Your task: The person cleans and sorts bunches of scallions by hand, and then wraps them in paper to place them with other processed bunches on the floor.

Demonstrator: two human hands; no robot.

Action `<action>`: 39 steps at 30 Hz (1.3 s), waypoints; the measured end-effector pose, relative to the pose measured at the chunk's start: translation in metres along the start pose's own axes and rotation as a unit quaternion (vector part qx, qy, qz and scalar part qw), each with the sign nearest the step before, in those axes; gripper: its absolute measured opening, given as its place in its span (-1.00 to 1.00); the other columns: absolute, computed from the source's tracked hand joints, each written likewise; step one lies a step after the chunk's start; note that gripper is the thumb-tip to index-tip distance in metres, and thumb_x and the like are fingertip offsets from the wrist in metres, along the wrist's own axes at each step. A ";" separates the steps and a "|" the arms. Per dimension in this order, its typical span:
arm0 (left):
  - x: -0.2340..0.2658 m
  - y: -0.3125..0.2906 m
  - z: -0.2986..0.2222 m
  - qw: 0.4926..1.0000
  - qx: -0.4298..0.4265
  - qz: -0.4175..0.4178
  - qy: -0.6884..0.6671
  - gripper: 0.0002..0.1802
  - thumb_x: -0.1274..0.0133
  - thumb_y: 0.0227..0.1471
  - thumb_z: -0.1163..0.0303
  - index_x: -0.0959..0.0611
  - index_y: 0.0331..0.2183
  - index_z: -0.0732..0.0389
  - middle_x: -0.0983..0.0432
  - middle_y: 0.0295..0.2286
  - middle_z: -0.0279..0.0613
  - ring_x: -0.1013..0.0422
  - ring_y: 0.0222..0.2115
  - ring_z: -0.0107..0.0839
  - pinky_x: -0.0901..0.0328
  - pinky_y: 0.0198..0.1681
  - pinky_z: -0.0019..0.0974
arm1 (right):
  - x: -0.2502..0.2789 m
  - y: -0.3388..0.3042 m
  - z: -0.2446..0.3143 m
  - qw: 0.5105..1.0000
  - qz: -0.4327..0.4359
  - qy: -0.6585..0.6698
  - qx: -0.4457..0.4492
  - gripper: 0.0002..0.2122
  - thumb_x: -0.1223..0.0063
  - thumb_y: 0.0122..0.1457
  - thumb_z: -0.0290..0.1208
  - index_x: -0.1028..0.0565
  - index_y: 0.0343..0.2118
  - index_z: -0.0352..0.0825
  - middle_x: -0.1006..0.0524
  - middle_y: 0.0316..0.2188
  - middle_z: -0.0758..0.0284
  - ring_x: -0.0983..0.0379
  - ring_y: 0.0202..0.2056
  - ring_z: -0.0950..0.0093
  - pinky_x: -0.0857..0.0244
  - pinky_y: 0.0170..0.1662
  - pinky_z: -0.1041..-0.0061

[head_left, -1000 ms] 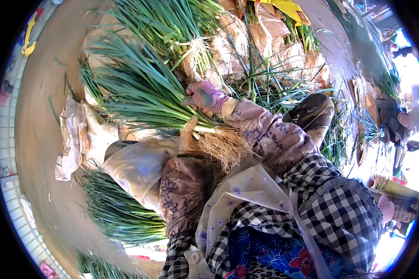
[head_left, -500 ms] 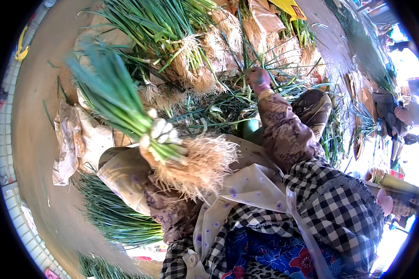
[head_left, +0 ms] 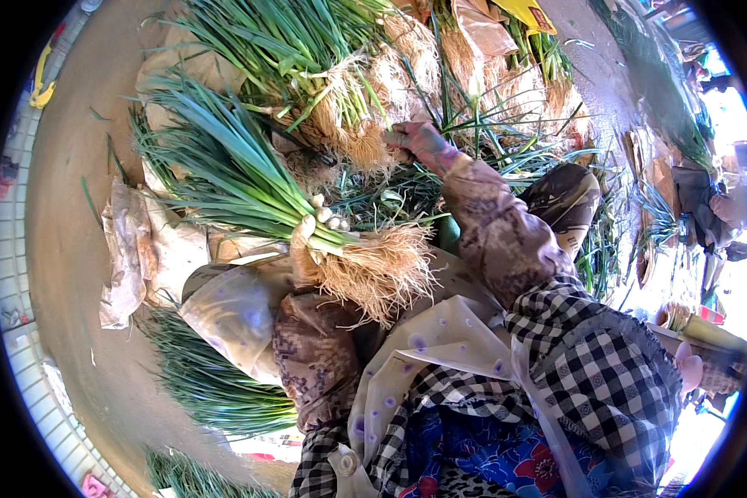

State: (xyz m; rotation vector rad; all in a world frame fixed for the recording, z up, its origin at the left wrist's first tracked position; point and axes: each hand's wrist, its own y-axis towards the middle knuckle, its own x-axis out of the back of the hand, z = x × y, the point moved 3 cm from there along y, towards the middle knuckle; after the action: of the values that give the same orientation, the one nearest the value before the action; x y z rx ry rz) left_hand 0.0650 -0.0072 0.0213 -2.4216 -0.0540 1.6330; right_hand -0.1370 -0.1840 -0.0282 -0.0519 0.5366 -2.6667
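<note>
A thick bunch of green onions (head_left: 249,178) lies across my left hand (head_left: 304,257), whose fingers wrap round it just above the roots. Its green leaves point up and left. The pale roots (head_left: 382,270) hang to the right over my lap, and small white bulbs show beside my fingers. My right hand (head_left: 427,144) reaches forward, its fingers bent together at the roots of the onion pile (head_left: 353,137). Whatever those fingertips may hold is too small to make out. Loose onion leaves and stalks (head_left: 390,192) lie below that hand.
More rooted onion bunches (head_left: 473,66) stand at the back, near brown paper and a yellow bag (head_left: 527,15). Crumpled sacking (head_left: 124,257) lies to the left. Another heap of onions (head_left: 216,373) sits beside my left knee. A person's hand (head_left: 725,206) shows at far right.
My right hand has moved left from the stalks towards the piled roots. The bunch in my left hand has shifted slightly right and down, and has slowed from its blurred swing.
</note>
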 end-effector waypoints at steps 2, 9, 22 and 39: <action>-0.004 -0.001 -0.002 0.999 -0.013 0.005 -0.034 -0.65 0.02 -0.06 0.35 -0.31 -0.20 0.19 -0.27 -0.48 -0.38 -0.21 -0.43 -0.49 -0.16 -0.23 -0.32 | -0.013 -0.045 0.055 0.998 -0.013 0.032 0.049 -0.80 -0.08 0.01 -0.33 -0.47 -0.43 -0.39 -0.33 -0.72 0.48 -0.13 -0.76 0.71 0.06 -0.73 0.68; -0.028 0.004 -0.011 0.996 -0.004 0.065 -0.062 -0.64 -0.01 -0.11 0.30 -0.30 -0.23 0.14 -0.21 -0.53 -0.44 -0.19 -0.47 -0.54 -0.18 -0.28 -0.34 | 0.111 -0.090 0.000 0.806 -0.213 -0.544 -0.094 -0.61 0.06 0.03 -0.07 -0.51 -0.54 -0.38 -0.47 -0.62 0.20 -0.36 -0.68 0.45 -0.25 -0.53 0.45; -0.018 0.003 0.001 0.999 0.046 0.015 -0.004 -0.48 0.06 -0.03 0.25 -0.26 -0.03 0.20 -0.26 -0.46 -0.42 -0.20 -0.43 -0.49 -0.23 -0.26 -0.28 | -0.012 0.025 0.026 0.986 -0.123 -0.004 -0.109 -0.53 -0.15 -0.08 -0.27 -0.32 -0.14 -0.43 -0.45 -0.31 0.21 -0.34 -0.59 0.47 -0.29 -0.47 0.51; -0.012 0.005 0.013 0.997 -0.046 -0.036 0.046 -0.60 -0.02 -0.13 0.33 -0.35 -0.20 0.24 -0.35 -0.22 -0.09 -0.33 -0.22 -0.29 -0.30 -0.14 -0.21 | -0.007 -0.034 0.106 0.975 0.024 -0.219 0.028 -0.61 -0.05 0.01 -0.19 -0.40 -0.21 -0.42 -0.32 -0.07 0.10 -0.36 -0.13 0.33 -0.32 -0.49 0.58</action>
State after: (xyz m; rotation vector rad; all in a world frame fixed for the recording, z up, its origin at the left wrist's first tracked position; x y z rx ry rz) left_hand 0.0478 -0.0115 0.0261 -2.5276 -0.2031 1.5182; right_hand -0.1316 -0.1908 0.0831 -0.5856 0.3121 -2.5094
